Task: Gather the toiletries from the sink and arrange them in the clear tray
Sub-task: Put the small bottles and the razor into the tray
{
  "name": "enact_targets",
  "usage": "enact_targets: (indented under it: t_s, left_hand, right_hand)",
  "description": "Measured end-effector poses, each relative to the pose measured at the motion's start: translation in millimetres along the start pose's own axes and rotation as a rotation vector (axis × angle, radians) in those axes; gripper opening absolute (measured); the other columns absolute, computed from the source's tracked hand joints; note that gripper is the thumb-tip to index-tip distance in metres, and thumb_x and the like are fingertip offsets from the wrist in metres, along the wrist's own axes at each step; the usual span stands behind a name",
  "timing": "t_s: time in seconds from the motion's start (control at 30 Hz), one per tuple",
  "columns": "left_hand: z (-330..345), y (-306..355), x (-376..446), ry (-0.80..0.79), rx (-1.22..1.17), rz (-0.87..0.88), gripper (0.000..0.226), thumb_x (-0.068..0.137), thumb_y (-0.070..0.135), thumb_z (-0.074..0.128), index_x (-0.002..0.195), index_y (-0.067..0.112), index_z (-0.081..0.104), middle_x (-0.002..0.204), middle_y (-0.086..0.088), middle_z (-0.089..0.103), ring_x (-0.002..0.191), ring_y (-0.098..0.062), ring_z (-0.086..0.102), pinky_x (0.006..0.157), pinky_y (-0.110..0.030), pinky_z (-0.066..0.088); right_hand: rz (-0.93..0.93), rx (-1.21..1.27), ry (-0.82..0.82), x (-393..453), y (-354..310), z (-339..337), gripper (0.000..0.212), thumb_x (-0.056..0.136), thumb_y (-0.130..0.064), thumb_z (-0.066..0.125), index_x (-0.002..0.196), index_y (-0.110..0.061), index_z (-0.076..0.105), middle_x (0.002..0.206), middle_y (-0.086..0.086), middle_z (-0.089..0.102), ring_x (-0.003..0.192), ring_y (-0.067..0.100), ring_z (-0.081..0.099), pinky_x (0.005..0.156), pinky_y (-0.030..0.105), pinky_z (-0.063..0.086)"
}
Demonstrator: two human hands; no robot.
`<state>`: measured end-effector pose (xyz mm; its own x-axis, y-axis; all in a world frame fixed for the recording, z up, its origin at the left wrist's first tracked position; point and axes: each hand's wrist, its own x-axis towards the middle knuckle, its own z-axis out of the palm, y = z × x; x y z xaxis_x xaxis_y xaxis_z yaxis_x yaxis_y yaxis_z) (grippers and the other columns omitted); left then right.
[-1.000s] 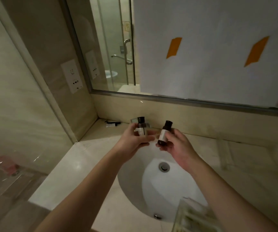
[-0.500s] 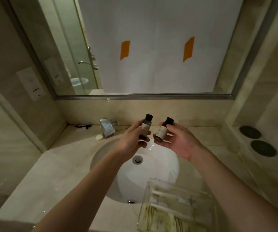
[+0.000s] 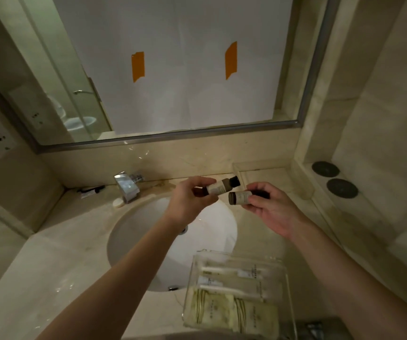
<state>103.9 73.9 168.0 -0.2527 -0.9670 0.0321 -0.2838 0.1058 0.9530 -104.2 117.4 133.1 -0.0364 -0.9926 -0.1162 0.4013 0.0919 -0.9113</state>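
Two small bottles are held above the sink (image 3: 133, 236), one in each hand, and both have tipped over since half a second ago: then they stood nearly upright with their dark caps up, now each lies close to level. The left hand (image 3: 190, 204) is closed around the left bottle (image 3: 222, 186), whose black cap points toward two o'clock; the right hand (image 3: 271, 209) pinches the right bottle (image 3: 240, 198) with its dark end facing nine o'clock, toward the other hand. The two bottles sit just beside each other, apart by a sliver or perhaps touching; I cannot tell which. The view has also swung, so the clear tray (image 3: 288, 285) now shows more fully at five o'clock on the counter, near the basin's front rim. Laying the bottles flat probably means they are being readied to go down into the tray on their sides. Each bottle is short and cylindrical, dark brown with a pale paper label wrapped round the middle; the print is too small to read. The tray already holds white tubes and pale packets lying flat. At ten o'clock from the basin, a small round soap (image 3: 119, 203) rests by the faucet (image 3: 126, 186), and a dark sachet (image 3: 91, 191) lies in the corner, seemingly left to gather.
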Motion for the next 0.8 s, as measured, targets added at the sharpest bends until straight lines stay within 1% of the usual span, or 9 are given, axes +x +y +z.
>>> enact_targets:
  t_s: [0.13, 0.27, 0.37, 0.4, 0.47, 0.53, 0.63, 0.7, 0.8]
  left_hand:
    - [7, -3, -3, -0.039, 0.022, 0.035, 0.038, 0.074, -0.003, 0.075, 0.107, 0.014, 0.067, 0.092, -0.006, 0.068, 0.076, -0.013, 0.064, 0.067, -0.013, 0.054]
    - [12, -8, -7, -0.049, 0.131, 0.11, 0.038, 0.072, -0.002, 0.077, 0.099, 0.021, 0.065, 0.096, -0.007, 0.067, 0.082, -0.017, 0.064, 0.075, -0.02, 0.054]
    - [15, -13, -12, -0.033, 0.235, 0.19, 0.045, 0.069, -0.002, 0.077, 0.083, 0.035, 0.056, 0.099, -0.009, 0.065, 0.086, -0.022, 0.064, 0.079, -0.028, 0.056]
    - [16, -15, -13, -0.027, 0.252, 0.201, 0.045, 0.07, -0.003, 0.076, 0.08, 0.035, 0.053, 0.099, -0.009, 0.064, 0.085, -0.022, 0.064, 0.076, -0.027, 0.055]
    - [19, -18, -17, -0.02, 0.264, 0.186, 0.039, 0.074, -0.006, 0.071, 0.08, 0.027, 0.051, 0.099, -0.007, 0.064, 0.077, -0.019, 0.06, 0.061, -0.02, 0.049]
    - [22, -20, -20, -0.025, 0.242, 0.161, 0.036, 0.076, -0.009, 0.066, 0.082, 0.022, 0.05, 0.099, -0.002, 0.065, 0.075, -0.019, 0.059, 0.055, -0.02, 0.045]
    - [24, -26, -25, -0.062, 0.145, 0.14, 0.042, 0.074, -0.014, 0.063, 0.076, 0.026, 0.049, 0.099, -0.001, 0.069, 0.084, -0.023, 0.064, 0.065, -0.031, 0.053]
    - [24, -29, -29, -0.087, 0.084, 0.121, 0.041, 0.073, -0.016, 0.061, 0.078, 0.023, 0.049, 0.098, -0.003, 0.069, 0.083, -0.021, 0.063, 0.067, -0.031, 0.052]
    - [26, -34, -34, -0.136, 0.0, 0.061, 0.036, 0.071, -0.014, 0.067, 0.077, 0.015, 0.049, 0.102, -0.012, 0.068, 0.088, -0.024, 0.065, 0.072, -0.031, 0.053]
  right_hand:
    - [-0.022, -0.136, 0.066, -13, 1, -17, 0.025, 0.083, 0.013, 0.059, 0.097, -0.008, 0.065, 0.111, 0.02, 0.059, 0.106, 0.03, 0.061, 0.09, 0.035, 0.055]
    - [-0.056, -0.333, 0.138, -22, 6, -30, 0.026, 0.077, 0.0, 0.073, 0.09, -0.023, 0.071, 0.107, 0.011, 0.064, 0.113, 0.034, 0.059, 0.1, 0.046, 0.049]
    - [-0.06, -0.403, 0.183, -32, 7, -31, 0.029, 0.078, 0.001, 0.072, 0.095, -0.022, 0.067, 0.105, 0.005, 0.064, 0.107, 0.025, 0.061, 0.095, 0.036, 0.051]
    - [-0.059, -0.412, 0.181, -34, 8, -30, 0.031, 0.079, 0.0, 0.072, 0.099, -0.023, 0.067, 0.108, 0.004, 0.064, 0.107, 0.02, 0.061, 0.093, 0.031, 0.051]
    - [-0.051, -0.427, 0.156, -39, 10, -30, 0.036, 0.08, -0.001, 0.071, 0.107, -0.026, 0.067, 0.115, 0.001, 0.064, 0.109, 0.013, 0.061, 0.092, 0.025, 0.05]
    - [-0.047, -0.442, 0.138, -41, 14, -29, 0.037, 0.081, -0.002, 0.071, 0.109, -0.025, 0.068, 0.118, -0.001, 0.065, 0.111, 0.01, 0.06, 0.098, 0.027, 0.048]
    - [-0.048, -0.457, 0.133, -43, 20, -29, 0.034, 0.081, -0.001, 0.071, 0.11, -0.019, 0.07, 0.115, 0.002, 0.067, 0.11, 0.014, 0.062, 0.101, 0.031, 0.048]
    - [-0.045, -0.449, 0.139, -44, 23, -29, 0.034, 0.081, 0.0, 0.07, 0.11, -0.016, 0.07, 0.113, 0.003, 0.067, 0.109, 0.015, 0.062, 0.1, 0.031, 0.048]
    - [-0.052, -0.439, 0.143, -47, 27, -29, 0.033, 0.08, 0.001, 0.071, 0.108, -0.014, 0.069, 0.11, 0.003, 0.067, 0.109, 0.017, 0.062, 0.097, 0.029, 0.049]
